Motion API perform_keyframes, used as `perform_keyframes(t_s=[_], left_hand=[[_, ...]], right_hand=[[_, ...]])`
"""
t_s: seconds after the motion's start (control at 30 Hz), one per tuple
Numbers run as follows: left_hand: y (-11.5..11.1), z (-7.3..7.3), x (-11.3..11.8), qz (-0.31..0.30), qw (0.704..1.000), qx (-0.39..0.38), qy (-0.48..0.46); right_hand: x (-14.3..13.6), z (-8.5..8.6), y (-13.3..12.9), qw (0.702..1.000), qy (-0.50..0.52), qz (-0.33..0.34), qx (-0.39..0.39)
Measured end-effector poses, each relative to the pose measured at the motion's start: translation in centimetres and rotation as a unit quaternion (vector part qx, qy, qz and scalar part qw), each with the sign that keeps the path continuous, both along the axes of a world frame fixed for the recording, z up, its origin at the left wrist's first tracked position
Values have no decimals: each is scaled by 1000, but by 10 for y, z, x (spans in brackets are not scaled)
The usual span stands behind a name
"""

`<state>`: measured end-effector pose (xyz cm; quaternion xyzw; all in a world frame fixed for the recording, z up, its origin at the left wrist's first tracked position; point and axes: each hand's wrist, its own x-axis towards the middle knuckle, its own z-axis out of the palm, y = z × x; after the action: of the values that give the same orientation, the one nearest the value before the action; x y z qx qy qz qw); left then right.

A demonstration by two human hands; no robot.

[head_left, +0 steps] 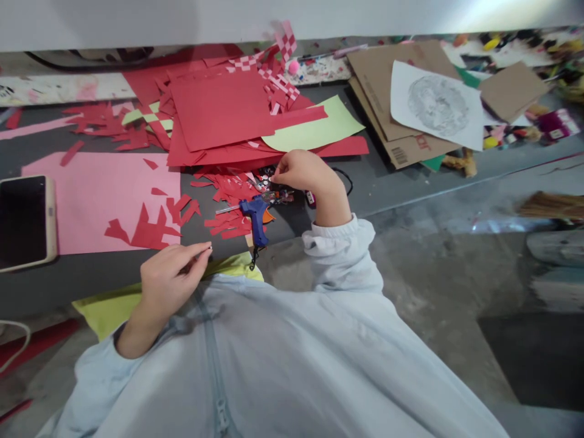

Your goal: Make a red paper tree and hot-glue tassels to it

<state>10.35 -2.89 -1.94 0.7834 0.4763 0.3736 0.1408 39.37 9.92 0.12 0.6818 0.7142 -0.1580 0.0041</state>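
My left hand (pixel 176 275) is at the table's front edge, thumb and index finger pinched together. A tiny white piece (pixel 210 247) shows at their tips, too small to name. My right hand (pixel 305 173) reaches down into a small heap of white and dark little pieces (pixel 263 181), its fingertips pressed together; whatever they grip is hidden. Just in front of that heap lies a blue glue gun (pixel 256 219) with an orange trigger, nozzle toward the left. Cut red paper strips (pixel 230 185) surround it.
Red sheets (pixel 221 109) and a pale green sheet (pixel 314 128) lie behind my hands. A pink sheet (pixel 91 194) and a phone (pixel 26 222) are at left. Cardboard (pixel 378 73) with a printed white paper (pixel 438 103) on top sits at right.
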Motion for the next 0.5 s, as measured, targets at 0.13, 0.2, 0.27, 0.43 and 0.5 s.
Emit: perform_keyframes(t_s=[0.13,0.2,0.27,0.43,0.5], left_hand=[[1,0,4,66,983,-148,-90],[3,2,8,93,954,-239,-154],[6,5,11,99,911,-328,-231],[14,9,14,96,794,-459,-387],[15,10,14,91,755,-484,-432]], right_hand=[[-6,4,-16,1000,14,-18,-12],[-13,6,-27,999,24,-23,6],[-23,9,-39,999,36,-29,26],[-59,13,-72,988,115,27,104],[-76,12,-84,974,165,78,137]])
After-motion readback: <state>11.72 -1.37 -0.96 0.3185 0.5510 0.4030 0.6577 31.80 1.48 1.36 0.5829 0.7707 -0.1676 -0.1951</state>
